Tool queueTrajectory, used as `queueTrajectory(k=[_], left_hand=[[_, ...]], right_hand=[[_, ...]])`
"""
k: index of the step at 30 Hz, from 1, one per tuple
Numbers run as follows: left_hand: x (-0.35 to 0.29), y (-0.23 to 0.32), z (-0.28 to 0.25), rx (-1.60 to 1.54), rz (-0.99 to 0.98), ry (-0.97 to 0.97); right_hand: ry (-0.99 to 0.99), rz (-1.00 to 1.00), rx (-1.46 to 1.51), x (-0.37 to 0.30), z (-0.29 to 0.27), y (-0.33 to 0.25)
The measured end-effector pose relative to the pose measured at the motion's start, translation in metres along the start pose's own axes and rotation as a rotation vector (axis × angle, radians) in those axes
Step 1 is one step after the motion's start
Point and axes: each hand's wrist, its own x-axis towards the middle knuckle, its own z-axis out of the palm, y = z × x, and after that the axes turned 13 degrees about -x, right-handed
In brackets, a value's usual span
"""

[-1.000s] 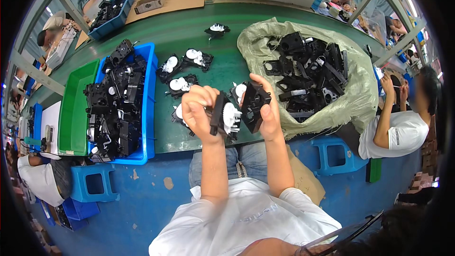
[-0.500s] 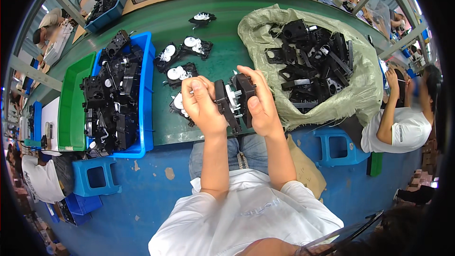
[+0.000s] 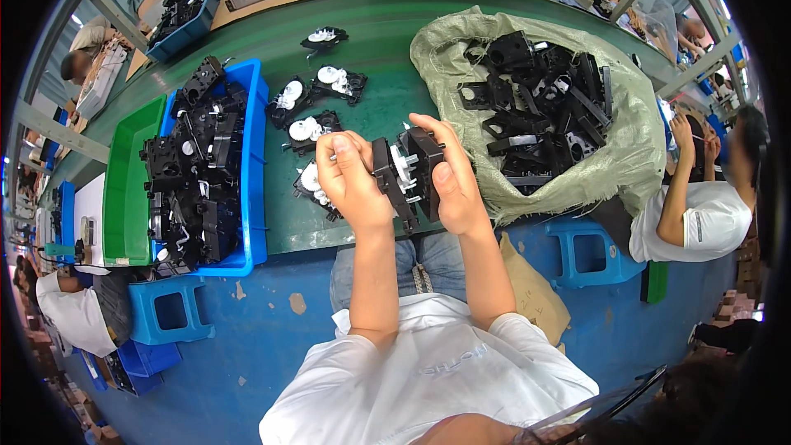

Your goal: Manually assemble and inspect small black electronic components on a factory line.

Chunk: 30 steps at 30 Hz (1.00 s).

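Between my two hands, above the table's near edge, are two black plastic housing halves facing each other. My left hand (image 3: 356, 177) grips the left black housing half (image 3: 388, 181), its fingers curled behind it. White gears (image 3: 404, 166) and pale pins show in the gap between the halves. My right hand (image 3: 457, 185) is closed on the right black housing half (image 3: 424, 166), thumb on the near side. Just beyond my left hand, several black gear assemblies with white gears (image 3: 305, 128) lie on the green table (image 3: 379, 74).
Left stands a blue bin (image 3: 257, 156) heaped with black housings, beside a green tray (image 3: 132, 181). To the right, a pale green woven sack (image 3: 634, 132) holds many black plastic parts. Blue stools (image 3: 169, 313) stand at both sides. A co-worker (image 3: 700, 214) sits at the right.
The two halves remain in my hands, still slightly apart, with almost no movement. The whole view has shifted very slightly.
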Motion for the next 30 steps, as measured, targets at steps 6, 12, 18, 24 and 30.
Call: queueTrajectory(k=[6, 12, 18, 24, 30], left_hand=[[-0.003, -0.003, 0.002, 0.031, -0.003, -0.017], [-0.004, -0.006, 0.003, 0.114, -0.038, -0.04], [-0.005, -0.001, 0.016, 0.195, -0.053, -0.032], [0.042, 0.017, 0.067, 0.627, -0.087, -0.757], [0.249, -0.06, 0.059, 1.483, -0.18, -0.775]], right_hand=[[0.009, -0.003, -0.021, 0.0, -0.001, 0.001], [-0.029, 0.016, -0.033, 0.002, -0.002, 0.004], [-0.047, 0.139, 0.263, -0.001, 0.005, 0.01], [0.239, 0.086, 0.716, 0.007, 0.009, 0.041], [0.15, 0.093, 1.554, -0.005, -0.014, 0.054]])
